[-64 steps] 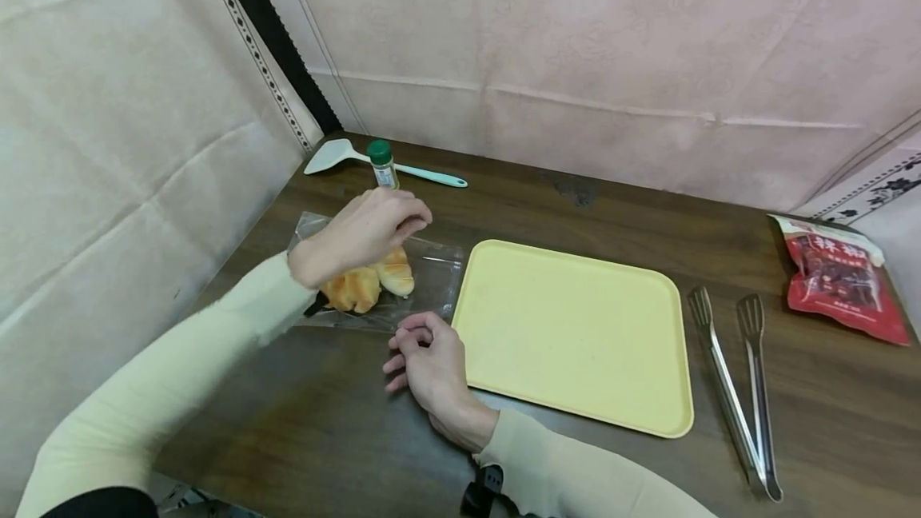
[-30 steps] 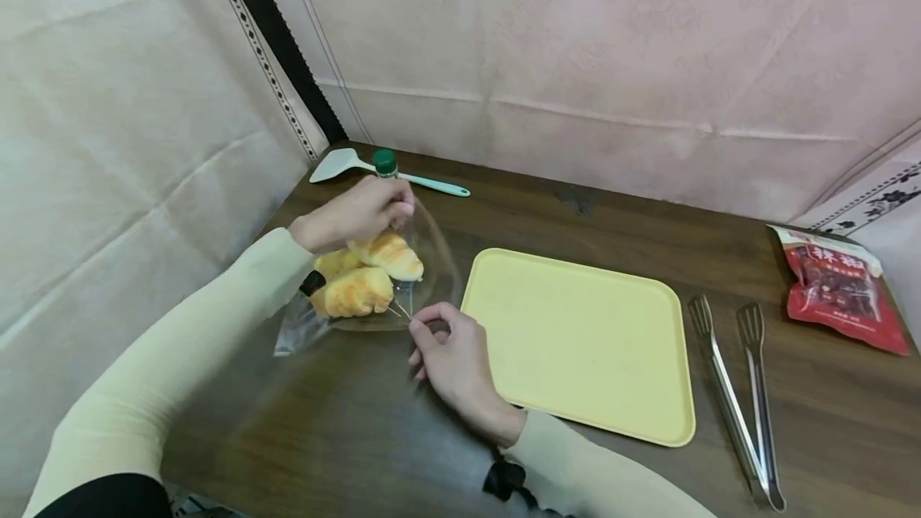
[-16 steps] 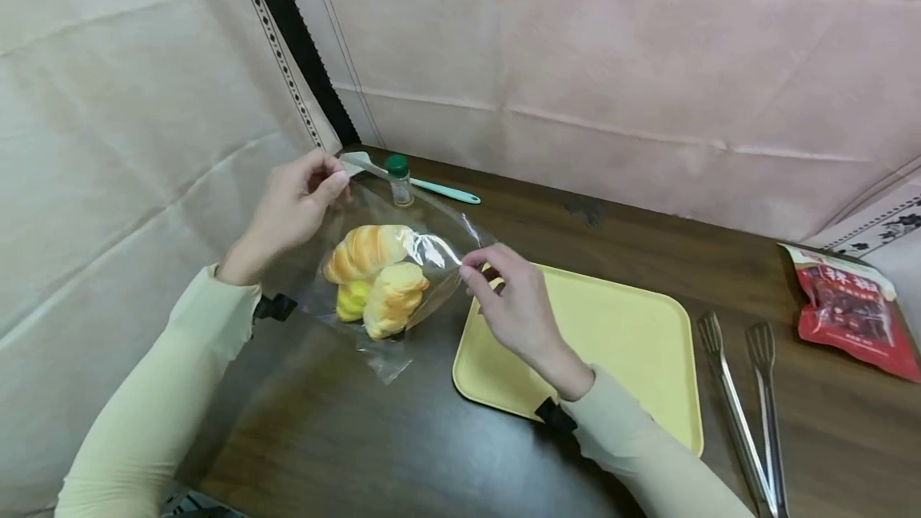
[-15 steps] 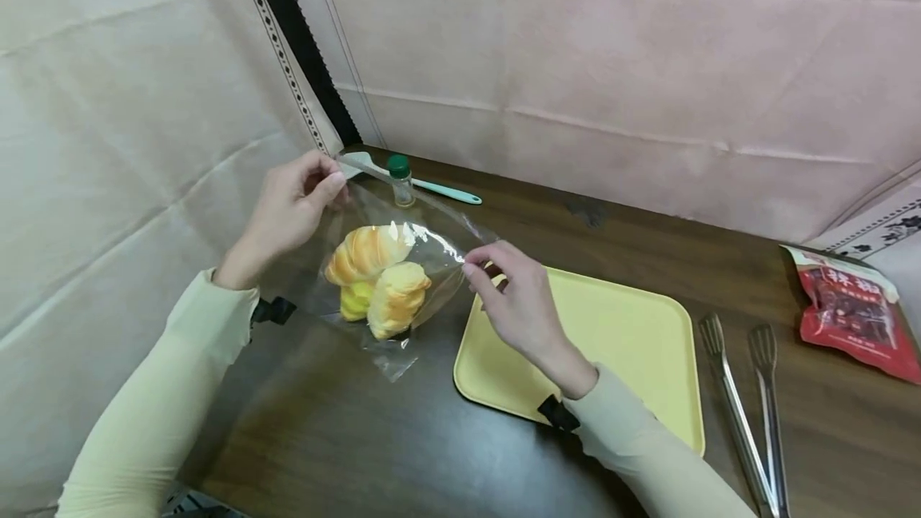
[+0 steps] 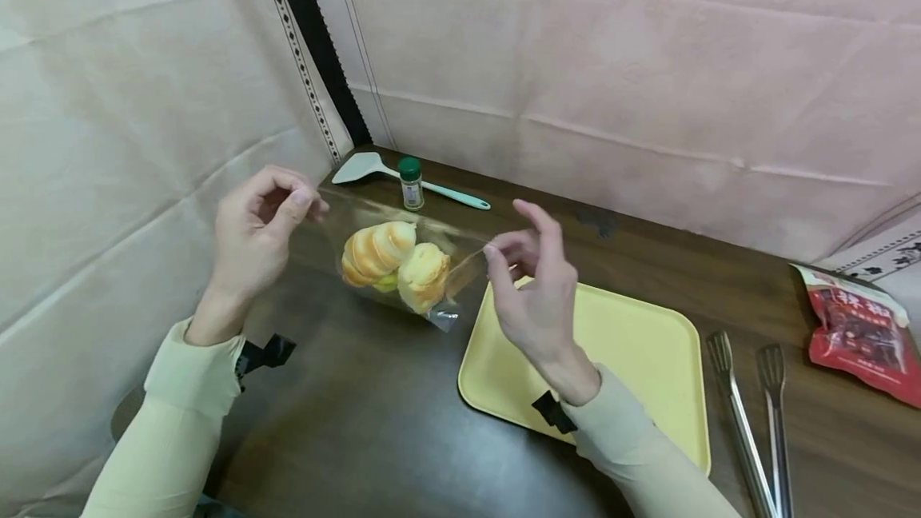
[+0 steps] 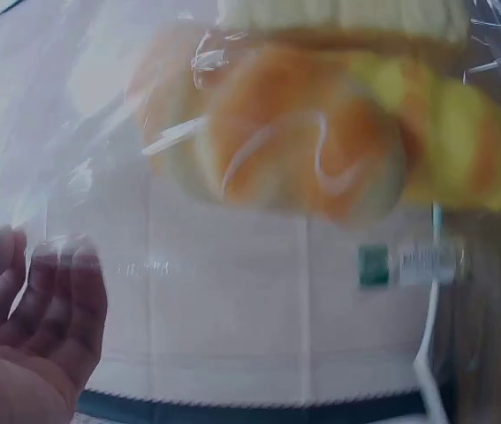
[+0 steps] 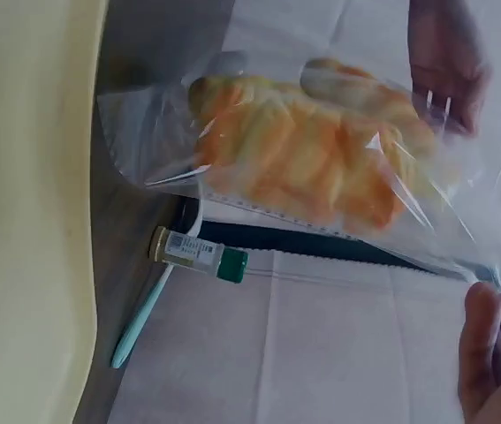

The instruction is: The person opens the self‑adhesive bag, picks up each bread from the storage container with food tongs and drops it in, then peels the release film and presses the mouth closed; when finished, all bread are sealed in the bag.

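Observation:
A clear plastic bag (image 5: 442,316) hangs above the table, stretched between the two hands. My left hand (image 5: 255,234) pinches its upper left corner between thumb and fingers. On the other side, the thumb and fingers of my right hand (image 5: 536,294) pinch the upper right edge, with one finger raised. Inside lie a striped golden bread roll (image 5: 377,250), a paler bun (image 5: 424,276) and a yellow bread roll (image 6: 475,146) mostly hidden behind them in the head view. Through the film, the right wrist view also shows the bread and the left hand (image 7: 449,71).
A yellow tray (image 5: 633,342) lies under the right forearm. Metal tongs (image 5: 744,430) and a red food packet (image 5: 856,334) are at the right. Behind the bag stand a green-capped jar (image 5: 412,186) and a pale turquoise spatula (image 5: 453,195) along the back.
Both hands took hold of the bag and lifted it off the table with the bread inside. They have since spread apart, the left hand moving left and the right hand right.

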### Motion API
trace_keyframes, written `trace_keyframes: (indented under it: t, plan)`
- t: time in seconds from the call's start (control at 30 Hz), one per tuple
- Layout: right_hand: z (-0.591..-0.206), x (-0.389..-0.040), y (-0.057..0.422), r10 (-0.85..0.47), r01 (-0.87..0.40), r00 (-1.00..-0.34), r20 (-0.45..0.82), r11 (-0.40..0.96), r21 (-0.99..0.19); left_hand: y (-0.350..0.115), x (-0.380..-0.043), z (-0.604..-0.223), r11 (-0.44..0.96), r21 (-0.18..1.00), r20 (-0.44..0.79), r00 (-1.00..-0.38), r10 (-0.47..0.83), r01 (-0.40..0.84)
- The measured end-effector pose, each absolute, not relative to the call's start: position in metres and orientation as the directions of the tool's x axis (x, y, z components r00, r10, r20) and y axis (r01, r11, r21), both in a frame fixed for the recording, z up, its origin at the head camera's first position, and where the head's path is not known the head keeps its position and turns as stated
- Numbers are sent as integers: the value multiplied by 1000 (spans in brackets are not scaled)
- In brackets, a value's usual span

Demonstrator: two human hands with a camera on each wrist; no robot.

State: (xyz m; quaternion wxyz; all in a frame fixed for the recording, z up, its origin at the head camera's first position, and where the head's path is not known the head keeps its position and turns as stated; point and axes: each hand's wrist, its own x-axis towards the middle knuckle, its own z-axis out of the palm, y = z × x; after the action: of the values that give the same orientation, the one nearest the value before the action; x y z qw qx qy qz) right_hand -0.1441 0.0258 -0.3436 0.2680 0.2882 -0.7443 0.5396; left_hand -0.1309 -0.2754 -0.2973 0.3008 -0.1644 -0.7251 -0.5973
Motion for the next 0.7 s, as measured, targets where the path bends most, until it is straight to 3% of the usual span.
trace_keyframes:
  t: [0.13, 0.23, 0.4, 0.57, 0.7]
  plan:
    - [-344, -139, 25, -198, -641, -765, 613, 330, -693, -271, -124, -303, 157, 740, 672, -720, -170, 654]
    - [-343, -138, 28, -246, -577, -817, 522, 348, -739, -270, -120, -306, 110, 780, 625, -754, -203, 617]
    - [-346, -146, 28, -297, -411, -895, 333, 258, -874, -269, -114, -306, 101, 860, 509, -835, -209, 500]
    - [-349, -159, 30, -272, -187, -952, 144, 143, -972, -259, -118, -306, 183, 851, 523, -826, -208, 493]
    - [-349, -166, 32, -262, -112, -961, 88, 76, -991, -254, -122, -303, 246, 844, 526, -823, -214, 476]
